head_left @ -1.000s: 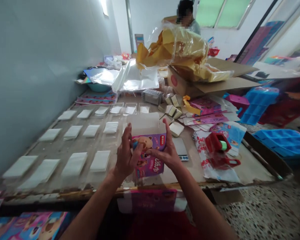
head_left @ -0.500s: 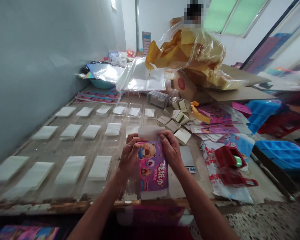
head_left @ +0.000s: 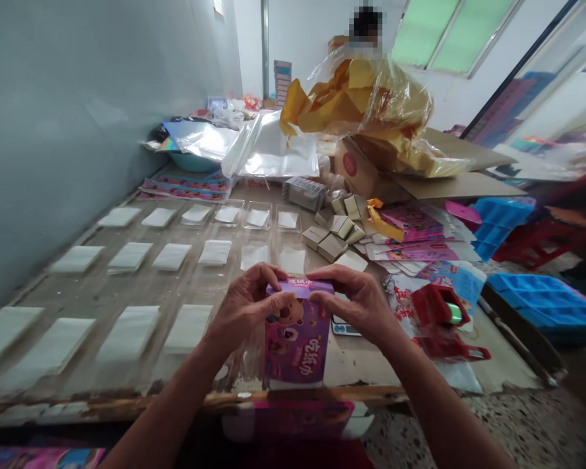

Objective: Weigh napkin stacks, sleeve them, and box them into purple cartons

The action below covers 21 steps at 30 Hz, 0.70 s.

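A small purple and pink carton point(head_left: 299, 339) with a cartoon bear on its front stands upright at the near edge of the worn table point(head_left: 127, 293). My left hand point(head_left: 244, 306) grips its left upper side, thumb on the front. From the right, my right hand point(head_left: 359, 301) presses its fingers on the closed top flap. Rows of white packets in clear sleeves point(head_left: 188, 326) lie on the table left of the hands.
Small tan boxes point(head_left: 333, 238) and printed flat cartons point(head_left: 415, 234) lie behind the hands. A red tape dispenser point(head_left: 442, 316) sits at the right. A cardboard box with yellow plastic bags point(head_left: 371, 124) stands at the back; a person stands behind it. Blue trays point(head_left: 542, 296) sit right.
The white top flap that stood open a second ago has been folded down onto the carton. Both hands moved from its sides to its top, and the carton now stands upright.
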Available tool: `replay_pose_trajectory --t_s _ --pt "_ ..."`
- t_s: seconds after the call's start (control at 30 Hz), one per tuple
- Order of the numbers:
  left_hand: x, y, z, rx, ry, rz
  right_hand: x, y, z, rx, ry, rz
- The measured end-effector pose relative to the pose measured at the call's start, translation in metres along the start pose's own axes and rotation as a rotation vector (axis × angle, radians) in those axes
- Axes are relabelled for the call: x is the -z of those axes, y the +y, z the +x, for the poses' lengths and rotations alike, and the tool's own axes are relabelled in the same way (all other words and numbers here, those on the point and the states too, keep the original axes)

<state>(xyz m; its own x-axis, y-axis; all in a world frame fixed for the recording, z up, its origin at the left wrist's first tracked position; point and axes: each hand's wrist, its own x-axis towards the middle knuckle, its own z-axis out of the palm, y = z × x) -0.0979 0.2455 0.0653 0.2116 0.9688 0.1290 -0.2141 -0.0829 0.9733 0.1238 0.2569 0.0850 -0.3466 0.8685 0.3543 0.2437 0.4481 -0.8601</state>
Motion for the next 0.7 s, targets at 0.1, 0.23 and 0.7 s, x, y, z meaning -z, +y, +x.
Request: replay_pose_trajectory --t_s 0.1,0.23,0.7 --pt "-0.007 0.005 -0.002 0.032 -0.008 -0.099 -0.004 -0.012 -0.003 0.078 0.068 -0.062" --pt "-0.013 0.01 -0.005 0.021 0.057 -0.086 -0.005 -0.02 -0.004 0.059 0.093 0.033" --pt "0.011 -0.028 -0.015 0.068 0.01 0.075 0.009 -0.001 -0.05 0.033 -0.112 0.025"
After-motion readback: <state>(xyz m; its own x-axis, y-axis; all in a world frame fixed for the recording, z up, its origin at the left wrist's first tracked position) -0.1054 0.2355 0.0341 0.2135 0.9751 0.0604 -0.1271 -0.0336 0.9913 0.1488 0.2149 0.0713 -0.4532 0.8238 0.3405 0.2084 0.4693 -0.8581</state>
